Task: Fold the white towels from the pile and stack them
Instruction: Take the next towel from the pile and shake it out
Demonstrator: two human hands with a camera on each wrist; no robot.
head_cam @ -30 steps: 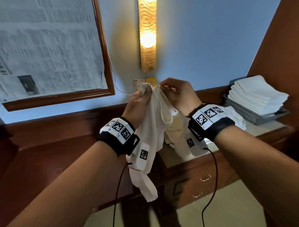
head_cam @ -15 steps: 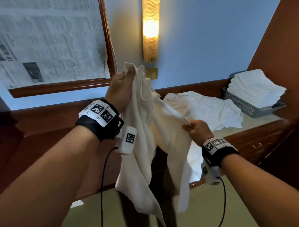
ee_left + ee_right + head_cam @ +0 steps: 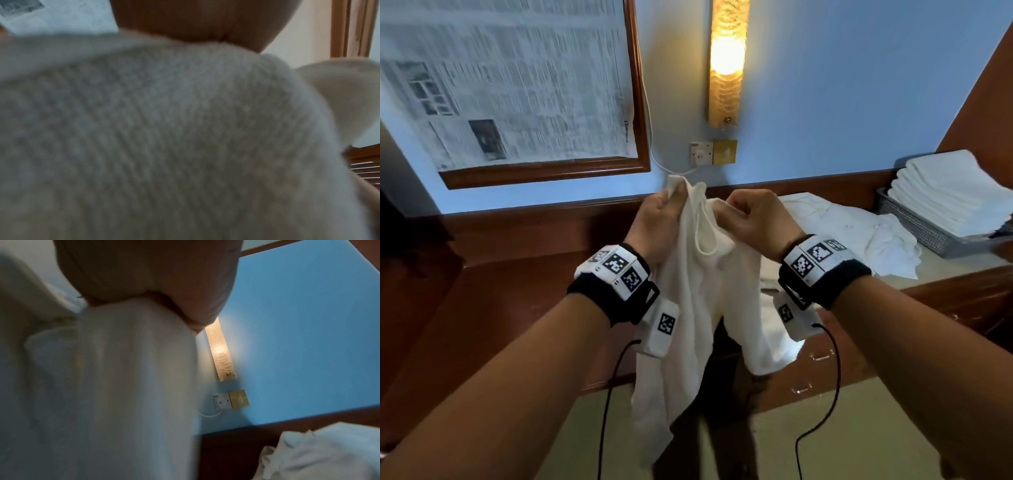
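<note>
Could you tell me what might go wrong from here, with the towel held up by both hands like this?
The towel hangs bunched between the left hand and right hand, so a fold may come out crooked. Its lower end hangs low, perhaps close to the floor. Swinging it could disturb the loose pile.

My hands: two, left hand [image 3: 657, 222], right hand [image 3: 753, 219]
Towel I hold [image 3: 698, 291]: one
Basket [image 3: 921, 229]: one
Wall lamp [image 3: 726, 61]: one

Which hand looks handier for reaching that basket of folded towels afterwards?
Probably the right hand: the basket sits on its side. Both it and the left hand grip the towel now.
</note>
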